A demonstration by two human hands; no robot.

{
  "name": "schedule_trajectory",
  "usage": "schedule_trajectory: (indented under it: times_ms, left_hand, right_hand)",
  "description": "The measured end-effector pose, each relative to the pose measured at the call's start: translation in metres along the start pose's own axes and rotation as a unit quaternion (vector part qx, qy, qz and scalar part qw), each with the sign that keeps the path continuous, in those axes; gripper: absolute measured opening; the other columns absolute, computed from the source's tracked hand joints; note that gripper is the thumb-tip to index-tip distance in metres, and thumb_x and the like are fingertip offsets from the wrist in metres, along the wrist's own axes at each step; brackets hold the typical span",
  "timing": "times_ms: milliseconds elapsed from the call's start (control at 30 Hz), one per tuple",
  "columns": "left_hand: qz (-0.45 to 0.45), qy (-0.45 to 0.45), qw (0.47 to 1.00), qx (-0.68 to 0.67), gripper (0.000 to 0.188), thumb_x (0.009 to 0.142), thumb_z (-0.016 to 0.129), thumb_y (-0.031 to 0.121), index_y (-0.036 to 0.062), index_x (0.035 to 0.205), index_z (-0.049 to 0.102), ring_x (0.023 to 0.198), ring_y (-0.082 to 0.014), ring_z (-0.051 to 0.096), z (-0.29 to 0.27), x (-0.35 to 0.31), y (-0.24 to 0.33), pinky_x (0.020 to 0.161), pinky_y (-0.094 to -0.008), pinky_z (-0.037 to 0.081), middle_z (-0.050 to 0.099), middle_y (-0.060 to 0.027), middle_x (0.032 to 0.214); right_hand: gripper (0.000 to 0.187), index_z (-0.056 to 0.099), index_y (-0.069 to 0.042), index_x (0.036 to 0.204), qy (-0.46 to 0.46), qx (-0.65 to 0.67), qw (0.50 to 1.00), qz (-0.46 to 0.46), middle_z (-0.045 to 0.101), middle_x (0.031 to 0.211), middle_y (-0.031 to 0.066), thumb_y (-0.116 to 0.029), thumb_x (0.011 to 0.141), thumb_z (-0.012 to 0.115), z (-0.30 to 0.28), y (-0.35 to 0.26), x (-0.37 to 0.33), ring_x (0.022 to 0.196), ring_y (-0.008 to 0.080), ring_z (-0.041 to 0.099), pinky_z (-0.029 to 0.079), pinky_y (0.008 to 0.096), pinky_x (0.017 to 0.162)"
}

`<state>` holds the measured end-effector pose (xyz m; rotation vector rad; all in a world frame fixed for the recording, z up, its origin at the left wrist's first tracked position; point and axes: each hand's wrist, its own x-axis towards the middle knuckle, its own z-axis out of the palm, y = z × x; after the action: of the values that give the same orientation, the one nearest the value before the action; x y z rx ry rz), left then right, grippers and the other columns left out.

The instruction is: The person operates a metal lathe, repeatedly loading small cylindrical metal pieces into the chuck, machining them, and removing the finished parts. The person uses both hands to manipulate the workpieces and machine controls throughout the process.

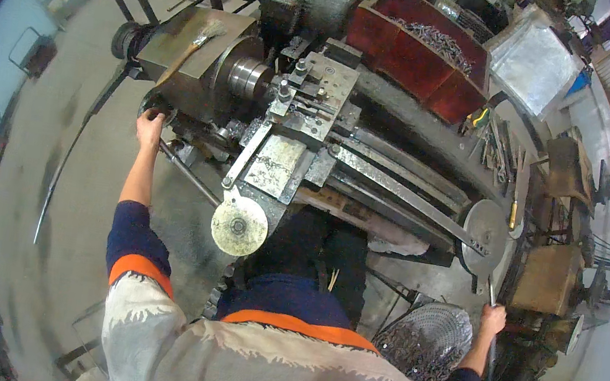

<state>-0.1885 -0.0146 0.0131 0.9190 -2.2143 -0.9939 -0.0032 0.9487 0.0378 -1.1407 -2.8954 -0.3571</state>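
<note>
Right hand (494,319): fingers wrapped around metal lever (492,289), near round plate (486,230) at right end of machine (397,191). Perforated tray (455,322) just left of hand. Pale disc (239,226) between hands. Left hand (148,127): fingers curled at front of headstock (195,87); hold cannot be told. Beyond: brush (183,58) on headstock; red bin (396,54) behind machine, metal parts inside.

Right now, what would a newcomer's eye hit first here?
Likely the dark red bin holding small metal parts, upper right of centre, behind the greasy machine. Next, the pale round disc at the machine's near side, left of centre. Then the wide-spread hands: left hand at the machine's left end, right hand around a metal bar, lower right.
</note>
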Motion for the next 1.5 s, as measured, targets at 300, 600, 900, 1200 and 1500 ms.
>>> schedule_trajectory:
  times_ms: [300, 600, 900, 1200, 1500]
  left_hand:
    - [0.003, -0.091, 0.993, -0.075, 0.034, 0.071, 0.062, 0.021, 0.0017, 0.099, 0.064, 0.089, -0.0215, 0.06, 0.002, -0.008, -0.005, 0.082, -0.0301, 0.043, 0.065, -0.0112, 0.095]
    - [-0.029, -0.106, 0.993, -0.04, 0.04, 0.074, 0.063, 0.029, -0.0035, 0.097, 0.061, 0.086, -0.0246, 0.06, -0.031, -0.001, -0.13, 0.075, -0.0348, 0.046, 0.064, -0.0139, 0.089]
    - [0.128, -0.12, 0.913, 0.368, 0.038, 0.08, 0.054, 0.043, 0.0057, 0.082, 0.064, 0.077, -0.0377, 0.061, 0.034, -0.031, -0.104, 0.067, -0.0457, 0.048, 0.063, -0.0189, 0.081]
    - [0.153, -0.224, 0.913, 0.304, 0.033, 0.081, 0.052, 0.031, 0.0096, 0.106, 0.054, 0.081, -0.036, 0.061, 0.049, -0.027, -0.13, 0.071, -0.0458, 0.048, 0.062, -0.0209, 0.088]
    - [0.086, -0.269, 0.866, 0.413, 0.037, 0.08, 0.055, 0.036, 0.0098, 0.106, 0.059, 0.089, -0.0358, 0.06, -0.004, -0.026, -0.103, 0.078, -0.0445, 0.046, 0.063, -0.02, 0.09]
  right_hand:
    - [0.034, 0.056, -0.007, 0.098, -0.002, -0.047, 0.994, 0.103, 0.061, 0.101, 0.0142, -0.029, 0.072, 0.056, -0.029, -0.039, 0.046, 0.093, 0.0348, 0.058, 0.043, 0.0498, 0.08]
    - [0.075, 0.04, 0.006, 0.124, 0.099, 0.198, 0.974, -0.053, 0.039, 0.13, 0.0268, -0.021, 0.06, 0.067, 0.024, -0.058, -0.079, 0.12, 0.0396, 0.038, 0.031, 0.0408, 0.101]
    - [0.037, 0.065, -0.002, 0.093, 0.031, 0.307, 0.947, -0.085, 0.063, 0.095, 0.0172, -0.015, 0.059, 0.063, -0.019, -0.098, -0.119, 0.085, 0.0297, 0.062, 0.048, 0.0352, 0.077]
    - [0.036, 0.067, -0.004, 0.093, 0.023, 0.279, 0.952, -0.123, 0.065, 0.077, 0.0169, -0.013, 0.059, 0.058, -0.055, -0.127, -0.111, 0.076, 0.0292, 0.063, 0.049, 0.0341, 0.074]
    - [0.038, 0.064, -0.002, 0.096, 0.071, 0.398, 0.82, -0.406, 0.064, 0.094, 0.016, -0.011, 0.06, 0.062, -0.234, -0.307, -0.095, 0.09, 0.0281, 0.062, 0.047, 0.0342, 0.082]
